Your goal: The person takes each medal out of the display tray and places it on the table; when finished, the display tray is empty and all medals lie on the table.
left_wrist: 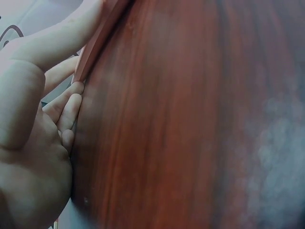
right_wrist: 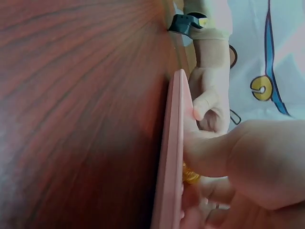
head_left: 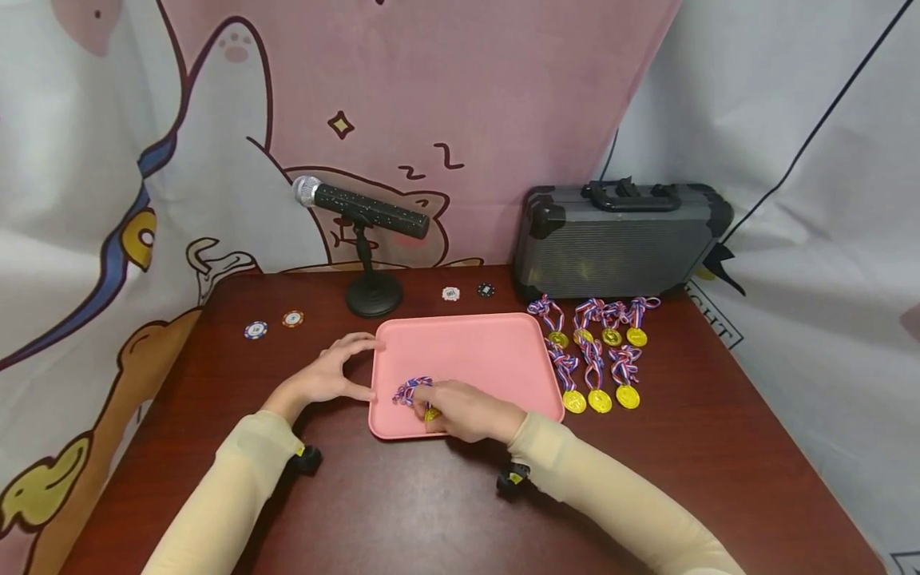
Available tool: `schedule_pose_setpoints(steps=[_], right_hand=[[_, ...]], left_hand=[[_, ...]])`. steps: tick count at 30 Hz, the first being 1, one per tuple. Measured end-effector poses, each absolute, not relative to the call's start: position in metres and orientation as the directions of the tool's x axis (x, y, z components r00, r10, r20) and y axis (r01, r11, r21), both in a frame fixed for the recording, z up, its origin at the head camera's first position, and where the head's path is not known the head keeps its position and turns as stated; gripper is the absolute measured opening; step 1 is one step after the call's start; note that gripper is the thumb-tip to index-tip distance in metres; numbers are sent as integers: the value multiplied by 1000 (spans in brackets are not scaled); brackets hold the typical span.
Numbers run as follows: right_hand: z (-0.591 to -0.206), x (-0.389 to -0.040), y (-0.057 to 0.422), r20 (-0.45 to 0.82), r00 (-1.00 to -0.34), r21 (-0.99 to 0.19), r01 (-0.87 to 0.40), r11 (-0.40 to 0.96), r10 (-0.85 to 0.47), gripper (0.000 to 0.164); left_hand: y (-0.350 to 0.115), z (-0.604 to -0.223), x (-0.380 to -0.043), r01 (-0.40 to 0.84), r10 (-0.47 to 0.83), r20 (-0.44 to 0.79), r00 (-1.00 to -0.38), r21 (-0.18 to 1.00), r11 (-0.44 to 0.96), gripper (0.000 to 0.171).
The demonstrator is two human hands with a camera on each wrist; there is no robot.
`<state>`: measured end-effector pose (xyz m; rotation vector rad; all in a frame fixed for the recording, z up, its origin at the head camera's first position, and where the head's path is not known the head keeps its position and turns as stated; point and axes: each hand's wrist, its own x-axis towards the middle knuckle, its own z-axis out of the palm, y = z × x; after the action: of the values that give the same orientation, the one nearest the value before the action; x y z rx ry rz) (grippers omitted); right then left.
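A pink tray [head_left: 467, 339] lies on the dark wooden table. In it is a gold medal [head_left: 432, 414] with a red, white and blue ribbon [head_left: 410, 390], near the front left corner. My right hand [head_left: 463, 409] reaches over the tray's front edge and pinches the medal, its fingers covering part of the disc. In the right wrist view a bit of the gold disc [right_wrist: 190, 174] shows beneath the thumb. My left hand [head_left: 327, 374] is spread at the tray's left side, thumb and fingertips against the rim [left_wrist: 90, 50].
Several ribboned medals [head_left: 600, 401] lie in two rows right of the tray. Behind them stands a grey case [head_left: 621, 247]. A microphone on a stand [head_left: 370, 216] is at the back. Poker chips lie at the left [head_left: 255, 330] and behind the tray [head_left: 450, 294].
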<state>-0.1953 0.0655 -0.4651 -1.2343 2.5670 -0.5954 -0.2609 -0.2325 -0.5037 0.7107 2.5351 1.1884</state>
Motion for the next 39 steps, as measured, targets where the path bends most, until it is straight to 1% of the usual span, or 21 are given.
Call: schedule_pose_setpoints(steps=[4, 7, 11, 15, 19, 27, 31, 35, 39], right_hand=[[-467, -199, 80, 18, -614, -561, -660, 500, -789, 15], [-466, -202, 98, 44, -625, -650, -611, 453, -779, 12], [-456, -205, 128, 84, -674, -743, -534, 404, -734, 13], [-444, -210, 164, 150, -730, -785, -498, 368, -667, 14], [-431, -214, 207, 152, -793, -794, -453, 404, -591, 20], [-411, -212, 297, 97, -915, -693, -345, 633, -393, 36], [-408, -207, 334, 112, -949, -645, -294, 705, -293, 41], [-406, -202, 365, 126, -969, -626, -243, 741, -211, 42], [-413, -199, 392, 128, -975, -583, -220, 782, -179, 40]], left_hand=[[-232, -504, -260, 313, 523, -29, -852, 772, 553, 85], [-232, -504, -260, 308, 520, -37, -853, 768, 561, 85], [-233, -503, -261, 307, 522, -39, -852, 770, 559, 87], [-233, -500, -261, 316, 527, -30, -849, 771, 552, 87], [-232, -500, -261, 316, 530, -28, -848, 775, 547, 87], [-233, -503, -263, 323, 533, -27, -846, 769, 552, 87], [-233, -504, -264, 331, 535, -17, -845, 769, 547, 89], [-233, -505, -264, 330, 537, -18, -843, 773, 543, 89], [-233, -505, -264, 327, 536, -19, -844, 774, 543, 88]])
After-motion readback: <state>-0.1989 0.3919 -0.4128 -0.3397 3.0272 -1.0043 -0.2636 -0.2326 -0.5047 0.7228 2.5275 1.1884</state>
